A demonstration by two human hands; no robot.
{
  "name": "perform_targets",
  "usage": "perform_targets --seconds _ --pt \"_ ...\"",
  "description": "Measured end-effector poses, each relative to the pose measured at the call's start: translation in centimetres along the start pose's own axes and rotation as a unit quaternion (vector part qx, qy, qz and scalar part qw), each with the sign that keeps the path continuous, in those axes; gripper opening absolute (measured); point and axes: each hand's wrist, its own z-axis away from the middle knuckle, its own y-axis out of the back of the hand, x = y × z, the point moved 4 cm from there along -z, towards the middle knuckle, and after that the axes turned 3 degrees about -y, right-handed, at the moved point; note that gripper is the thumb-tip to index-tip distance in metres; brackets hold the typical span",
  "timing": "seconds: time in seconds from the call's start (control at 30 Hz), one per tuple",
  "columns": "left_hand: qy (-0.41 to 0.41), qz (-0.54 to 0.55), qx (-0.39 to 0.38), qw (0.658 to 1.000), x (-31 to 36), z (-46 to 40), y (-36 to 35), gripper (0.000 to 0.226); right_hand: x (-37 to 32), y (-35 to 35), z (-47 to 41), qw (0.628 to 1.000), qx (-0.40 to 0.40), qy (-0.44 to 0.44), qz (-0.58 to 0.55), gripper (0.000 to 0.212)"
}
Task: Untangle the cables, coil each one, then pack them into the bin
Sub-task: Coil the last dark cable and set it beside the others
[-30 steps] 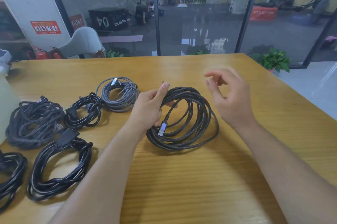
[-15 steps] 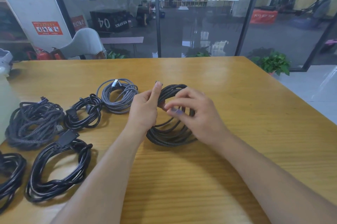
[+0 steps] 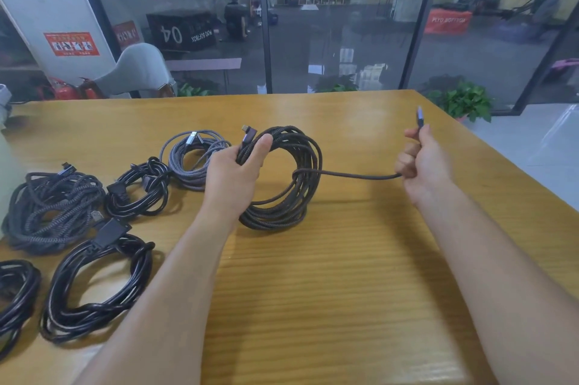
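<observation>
A dark braided cable coil (image 3: 291, 196) stands tilted up off the wooden table (image 3: 313, 290) at its centre. My left hand (image 3: 233, 171) grips the coil's upper left side, with an angled plug (image 3: 248, 131) sticking out above my thumb. My right hand (image 3: 421, 162) grips the cable's free end, and the straight plug (image 3: 419, 116) points up out of my fist. A taut length of cable (image 3: 354, 174) runs from the coil to my right hand. No bin is in view.
Several other coiled cables lie at the left: a grey braided one (image 3: 191, 162), a small black one (image 3: 138, 193), a large dark braided one (image 3: 47, 206), a black one (image 3: 94, 287) and another black one (image 3: 15, 293) at the edge. The table's right edge (image 3: 501, 165) is near my right hand.
My right hand took the free plug end from inside the coil and pulled it out to the right, drawing a straight length of cable. My left hand raised the coil on edge.
</observation>
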Motion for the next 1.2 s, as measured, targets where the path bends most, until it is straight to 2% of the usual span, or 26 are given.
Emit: perform_targets --seconds 0.1,0.2,0.3,0.37,0.47,0.6,0.77,0.87,0.97,1.07,1.2 --pt "-0.001 -0.011 0.010 1.000 -0.1 0.0 0.1 0.054 -2.3 2.5 -0.9 0.992 0.103 0.065 0.038 0.040" --pt "0.003 -0.017 0.009 1.000 0.0 0.0 -0.2 0.058 -4.6 4.9 -1.4 0.966 0.219 0.122 0.062 0.038" --pt "0.004 -0.017 0.000 1.000 0.1 0.0 -0.5 0.061 -5.4 5.9 -1.8 0.941 0.259 0.186 0.115 0.042" --pt "0.014 -0.021 0.000 1.000 -0.2 0.0 -0.3 0.060 -5.1 5.3 -1.8 0.936 0.214 0.223 0.169 0.040" --pt "0.032 0.007 -0.007 0.999 -0.6 0.0 0.1 0.056 -4.4 3.9 -1.5 0.929 0.096 0.271 0.234 0.036" --pt "0.014 0.008 -0.029 0.999 -0.3 0.2 0.1 0.050 -3.2 2.0 -0.7 0.887 -0.016 0.303 0.348 0.038" --pt "-0.006 0.000 -0.036 0.999 -0.2 0.3 -0.3 0.033 -0.3 -0.5 0.1 0.860 -0.129 0.282 0.406 0.028" --pt "0.000 0.007 -0.048 0.999 -0.2 0.3 -0.3 0.036 1.0 -1.6 0.8 0.836 -0.185 0.277 0.436 0.014" --pt "0.020 0.037 -0.085 0.996 -0.3 0.5 -0.7 0.042 2.1 -2.1 0.9 0.805 -0.210 0.263 0.489 0.012" --pt "0.028 0.054 -0.112 0.992 -0.3 0.9 -1.3 0.041 3.2 -2.5 0.8 0.806 -0.233 0.236 0.491 0.014" --pt "0.028 0.068 -0.129 0.989 -0.2 1.1 -1.9 0.048 4.3 -3.5 1.9 0.806 -0.328 0.175 0.461 0.021"
